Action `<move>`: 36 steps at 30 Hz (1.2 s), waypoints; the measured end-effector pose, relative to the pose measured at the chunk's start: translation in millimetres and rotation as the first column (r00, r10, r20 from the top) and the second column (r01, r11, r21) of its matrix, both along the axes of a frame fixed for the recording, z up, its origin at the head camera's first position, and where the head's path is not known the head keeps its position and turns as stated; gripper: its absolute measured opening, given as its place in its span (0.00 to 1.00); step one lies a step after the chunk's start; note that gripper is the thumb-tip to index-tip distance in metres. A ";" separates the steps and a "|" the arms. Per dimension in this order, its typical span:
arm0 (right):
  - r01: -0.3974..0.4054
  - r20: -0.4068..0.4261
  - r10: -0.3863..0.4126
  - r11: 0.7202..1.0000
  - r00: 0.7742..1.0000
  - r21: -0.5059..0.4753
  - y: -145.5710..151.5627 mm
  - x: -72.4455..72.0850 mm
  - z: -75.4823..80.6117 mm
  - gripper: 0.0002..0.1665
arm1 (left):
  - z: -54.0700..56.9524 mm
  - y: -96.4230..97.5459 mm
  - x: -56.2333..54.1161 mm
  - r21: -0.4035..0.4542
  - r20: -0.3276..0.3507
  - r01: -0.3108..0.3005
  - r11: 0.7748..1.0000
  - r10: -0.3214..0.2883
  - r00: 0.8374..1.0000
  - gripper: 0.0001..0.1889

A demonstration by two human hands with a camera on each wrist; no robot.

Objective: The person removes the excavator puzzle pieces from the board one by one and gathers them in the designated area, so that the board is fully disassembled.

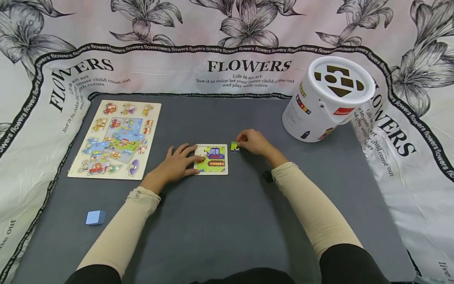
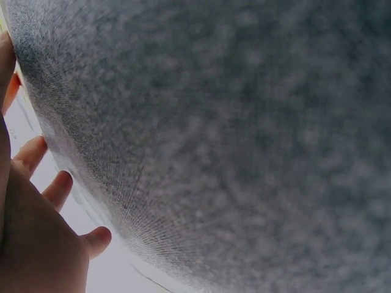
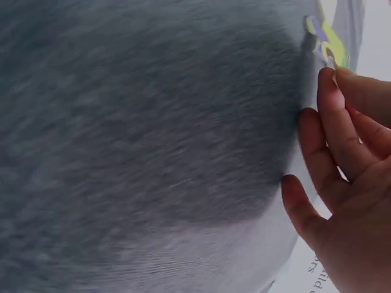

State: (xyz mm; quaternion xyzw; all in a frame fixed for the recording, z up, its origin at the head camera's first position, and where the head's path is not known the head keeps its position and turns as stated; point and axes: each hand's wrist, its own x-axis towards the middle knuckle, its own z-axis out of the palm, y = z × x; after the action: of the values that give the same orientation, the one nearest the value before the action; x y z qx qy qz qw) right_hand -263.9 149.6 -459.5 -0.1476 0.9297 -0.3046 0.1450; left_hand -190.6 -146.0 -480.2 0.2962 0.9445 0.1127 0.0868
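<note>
Head view: grey table (image 1: 213,221) fills the middle; both hands work near its centre.
Bucket: white, lidded with cut shapes (image 1: 315,110); stands at the far right, beyond the right hand.
Large picture board: lies flat at the far left (image 1: 156,107), apart from the left hand.
Left hand: (image 1: 175,165) fingers spread and apart, clamped on nothing; index finger lies over the small board, thumb at its near left edge.
Right hand: (image 1: 257,142) thumb and a fingertip together on the edge of a puzzle piece, per the right wrist view; remaining fingers bent loosely.
Small picture board: (image 1: 213,173) flat, square to the person, between the two hands, left hand touching its left side.
Blue block: (image 1: 94,217) near left, well apart from both hands.
Puzzle piece: green, with some purple and yellow (image 1: 234,146); just beside the board's right edge, a narrow gap between, level with its upper half.
Piece from grip: projects left of the right fingertips, towards the board; right hand nearer.
Piece's long axis: cannot tell; looks nearly as wide as tall from above.
Key relation (judgement): board's upper left corner looks pale and unprinted, so it lies across the board from the piece, next to the left fingertips.
</note>
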 end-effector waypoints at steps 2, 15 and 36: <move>-0.023 -0.008 0.023 1.000 1.000 0.017 -4.5 -0.6 -2.3 0.09 | 1.5 -4.7 1.1 0.001 0.005 -0.007 1.000 0.007 1.000 0.27; -0.025 -0.045 0.030 0.993 0.999 0.119 -13.6 0.8 -6.9 0.08 | -3.1 -9.8 1.8 -0.001 0.003 0.004 1.000 -0.004 1.000 0.27; -0.071 -0.087 0.095 0.966 0.992 0.247 -15.7 7.4 -2.4 0.16 | 1.1 -1.1 -5.5 -0.082 -0.003 0.015 0.996 -0.016 1.000 0.28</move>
State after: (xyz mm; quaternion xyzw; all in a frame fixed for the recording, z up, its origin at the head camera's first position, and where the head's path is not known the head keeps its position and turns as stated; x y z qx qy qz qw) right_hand -256.5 133.9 -461.9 -0.1823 0.9590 -0.1743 0.1291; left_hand -196.1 -147.1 -479.1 0.2999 0.9461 0.0725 0.0982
